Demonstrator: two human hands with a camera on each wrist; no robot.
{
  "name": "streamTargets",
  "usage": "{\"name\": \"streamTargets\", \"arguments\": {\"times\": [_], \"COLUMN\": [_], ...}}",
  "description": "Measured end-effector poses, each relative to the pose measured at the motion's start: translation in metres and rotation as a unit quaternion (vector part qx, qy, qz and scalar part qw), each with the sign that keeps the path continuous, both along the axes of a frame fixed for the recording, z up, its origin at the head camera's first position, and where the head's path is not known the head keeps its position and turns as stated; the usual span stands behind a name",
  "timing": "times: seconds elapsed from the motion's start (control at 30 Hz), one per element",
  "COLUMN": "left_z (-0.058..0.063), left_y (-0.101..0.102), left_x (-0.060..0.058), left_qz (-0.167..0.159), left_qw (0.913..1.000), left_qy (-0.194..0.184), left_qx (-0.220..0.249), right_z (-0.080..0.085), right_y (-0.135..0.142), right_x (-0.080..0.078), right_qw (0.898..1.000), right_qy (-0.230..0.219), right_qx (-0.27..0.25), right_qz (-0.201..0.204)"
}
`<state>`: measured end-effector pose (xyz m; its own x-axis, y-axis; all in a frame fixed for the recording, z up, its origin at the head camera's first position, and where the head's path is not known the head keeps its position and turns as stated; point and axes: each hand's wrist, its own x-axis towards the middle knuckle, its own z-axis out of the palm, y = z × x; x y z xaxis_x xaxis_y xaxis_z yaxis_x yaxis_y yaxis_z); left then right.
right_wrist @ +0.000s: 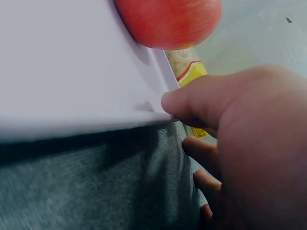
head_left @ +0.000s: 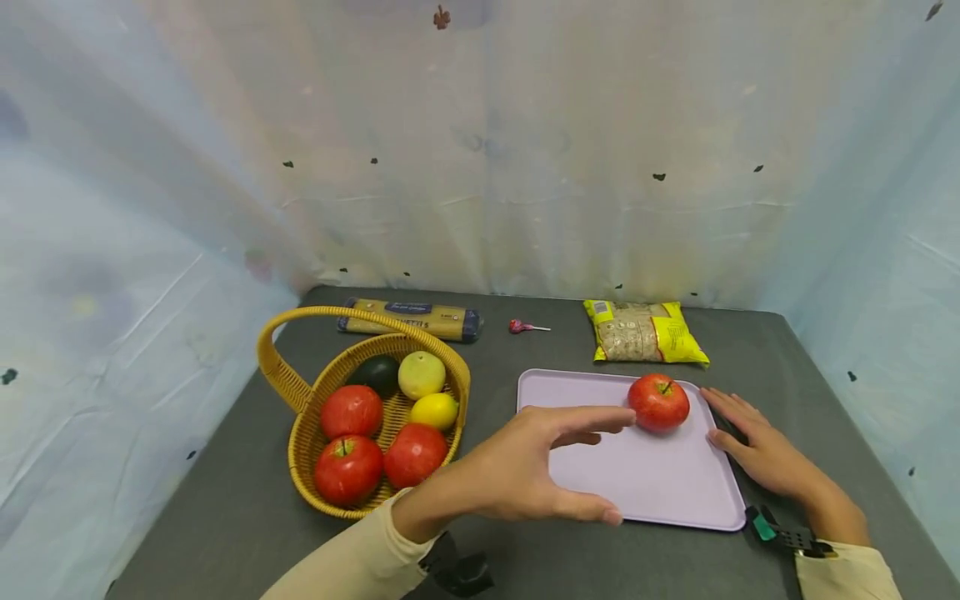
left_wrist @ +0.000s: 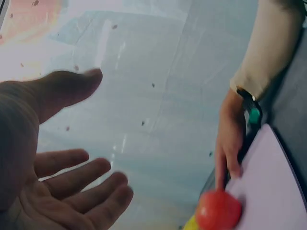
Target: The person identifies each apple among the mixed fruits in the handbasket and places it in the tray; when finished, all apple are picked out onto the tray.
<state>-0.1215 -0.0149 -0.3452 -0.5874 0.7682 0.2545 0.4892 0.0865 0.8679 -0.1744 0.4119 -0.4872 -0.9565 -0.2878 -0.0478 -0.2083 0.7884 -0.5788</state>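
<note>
Above the near left part of a lilac tray (head_left: pixel 645 483), my left hand (head_left: pixel 525 462) hovers with thumb and fingers spread apart and nothing between them. The left wrist view shows the same hand (left_wrist: pixel 67 191) with its palm bare. A red apple (head_left: pixel 658 403) sits at the tray's far right corner. My right hand (head_left: pixel 765 446) is at the tray's right edge, its fingers fairly straight. In the right wrist view, the thumb of that hand (right_wrist: pixel 259 129) touches the tray's rim (right_wrist: pixel 86 125), with the apple (right_wrist: pixel 170 21) beyond.
Left of the tray stands a yellow wicker basket (head_left: pixel 302 454) with a tall handle, holding several fruits and vegetables. Behind lie a spaghetti packet (head_left: pixel 442 323), a lollipop (head_left: pixel 517 326) and a yellow bag of oats or grain (head_left: pixel 637 333). Pale curtains (head_left: pixel 487 167) surround the grey table (head_left: pixel 225 517).
</note>
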Motion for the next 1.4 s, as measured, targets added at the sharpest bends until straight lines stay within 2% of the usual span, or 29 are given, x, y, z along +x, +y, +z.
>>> {"name": "streamTargets", "arguments": {"times": [0.1,0.2,0.27,0.4,0.53,0.67,0.8,0.87,0.93,1.1,1.17,1.23,1.4], "left_z": [0.001,0.002,0.002,0.003,0.003,0.002,-0.004,-0.009,-0.015,-0.03,-0.035,-0.039,-0.049], "left_y": [-0.033,-0.067,-0.091,-0.141,-0.187,-0.225,-0.252,-0.261,-0.266,-0.26,-0.255,-0.251,-0.243], "left_x": [0.006,0.014,0.019,0.027,0.032,0.036,0.034,0.032,0.029,0.024,0.023,0.022,0.019], "left_qz": [-0.008,0.003,0.02,0.07,0.125,0.161,0.187,0.199,0.216,0.262,0.272,0.28,0.289], "left_qw": [0.9995,0.9981,0.9964,0.9923,0.9841,0.9775,0.9702,0.9641,0.9543,0.9164,0.9039,0.8974,0.8905], "left_qy": [-0.03,-0.062,-0.081,-0.093,-0.093,-0.084,-0.044,-0.025,-0.002,0.028,0.044,0.061,0.098], "left_qx": [0.005,-0.001,-0.009,-0.041,-0.085,-0.108,-0.148,-0.173,-0.207,-0.302,-0.327,-0.336,-0.337], "right_z": [0.0,0.0,0.0,0.001,0.002,0.003,0.003,0.003,0.003,0.003,0.003,0.002,0.001], "right_y": [0.0,-0.001,-0.001,-0.002,-0.002,-0.002,-0.001,-0.001,-0.001,-0.002,-0.002,-0.002,-0.002], "right_x": [0.0,0.001,0.001,0.0,-0.001,-0.001,-0.002,-0.002,-0.002,0.0,0.0,0.001,0.001], "right_qw": [1.0,1.0,1.0,1.0,1.0,1.0,1.0,1.0,1.0,1.0,1.0,1.0,1.0], "right_qy": [-0.001,0.001,0.002,-0.003,-0.009,-0.008,-0.006,-0.007,-0.006,-0.002,0.0,0.0,-0.002], "right_qx": [-0.003,-0.009,-0.01,-0.008,-0.006,-0.006,-0.005,-0.005,-0.007,-0.007,-0.005,-0.005,-0.008], "right_qz": [0.0,0.001,0.001,-0.002,-0.003,-0.002,0.0,-0.001,0.001,-0.001,-0.001,-0.002,-0.004]}}
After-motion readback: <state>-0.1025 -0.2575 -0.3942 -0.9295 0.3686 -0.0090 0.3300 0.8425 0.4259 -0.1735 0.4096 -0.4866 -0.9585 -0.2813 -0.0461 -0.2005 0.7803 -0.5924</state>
